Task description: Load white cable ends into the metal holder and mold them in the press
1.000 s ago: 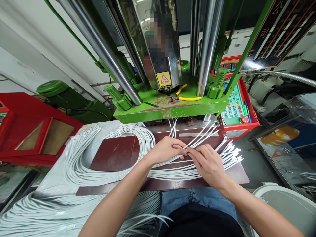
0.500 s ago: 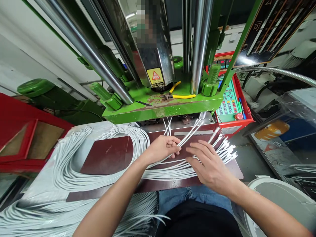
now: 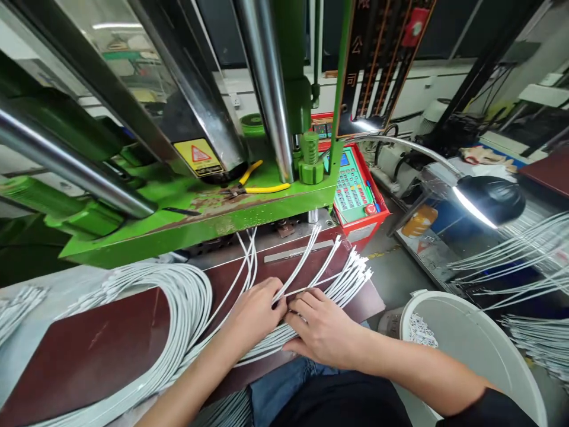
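White cables [image 3: 299, 267] with small connectors at their ends rise from my left hand [image 3: 258, 308], which is closed around a few of them. Close beside it, my right hand [image 3: 322, 329] has its fingers bent onto cables at the upper side of the bundle, with the thumb lower down. Exactly which cables it pinches is partly hidden. The large looped bundle [image 3: 186, 308] curves over a brown board [image 3: 102, 338] and runs under both hands to a cluster of cable ends [image 3: 353, 276] on the right. Several other cables [image 3: 251, 261] lead up beneath the green machine.
The green press plate [image 3: 222, 222] stands just beyond my hands, with yellow-handled pliers [image 3: 267, 188] on top. A red control box [image 3: 358, 184] with a keypad is at right. A white bucket [image 3: 471, 338] and a lit lamp [image 3: 493, 201] stand farther right.
The view has swung right. Both hands have come together low over the bundle. My right hand, loosely open before, now has its fingers bent onto cables. A separate small group of cables stands beside the left hand's.
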Action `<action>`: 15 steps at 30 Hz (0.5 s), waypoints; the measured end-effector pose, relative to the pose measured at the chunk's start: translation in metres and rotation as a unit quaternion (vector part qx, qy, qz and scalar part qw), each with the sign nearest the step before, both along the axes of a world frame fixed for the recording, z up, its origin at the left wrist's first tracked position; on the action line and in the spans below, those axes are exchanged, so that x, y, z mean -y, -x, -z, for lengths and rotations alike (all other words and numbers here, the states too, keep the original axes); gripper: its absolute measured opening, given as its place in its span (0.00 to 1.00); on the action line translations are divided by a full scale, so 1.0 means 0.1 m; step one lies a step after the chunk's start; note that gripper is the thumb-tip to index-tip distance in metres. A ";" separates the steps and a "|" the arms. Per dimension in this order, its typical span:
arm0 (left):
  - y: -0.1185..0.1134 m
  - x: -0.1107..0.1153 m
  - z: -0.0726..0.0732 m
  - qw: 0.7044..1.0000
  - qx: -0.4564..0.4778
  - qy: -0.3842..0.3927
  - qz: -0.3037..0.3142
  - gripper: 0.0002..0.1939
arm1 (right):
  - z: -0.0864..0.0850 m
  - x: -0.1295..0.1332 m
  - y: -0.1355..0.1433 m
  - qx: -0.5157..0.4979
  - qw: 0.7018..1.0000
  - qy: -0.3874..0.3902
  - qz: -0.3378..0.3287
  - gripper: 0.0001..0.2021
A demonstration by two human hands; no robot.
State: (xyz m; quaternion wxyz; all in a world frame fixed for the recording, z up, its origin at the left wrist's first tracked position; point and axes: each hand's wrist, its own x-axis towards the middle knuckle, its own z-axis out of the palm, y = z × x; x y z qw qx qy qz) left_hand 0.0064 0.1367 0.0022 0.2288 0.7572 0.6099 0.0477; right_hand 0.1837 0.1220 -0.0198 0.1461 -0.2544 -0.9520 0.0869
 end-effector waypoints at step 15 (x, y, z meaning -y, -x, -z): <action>0.21 0.18 -0.29 0.957 0.254 0.067 -0.122 0.18 | -0.07 -0.04 -0.05 0.019 0.994 0.027 0.102 0.26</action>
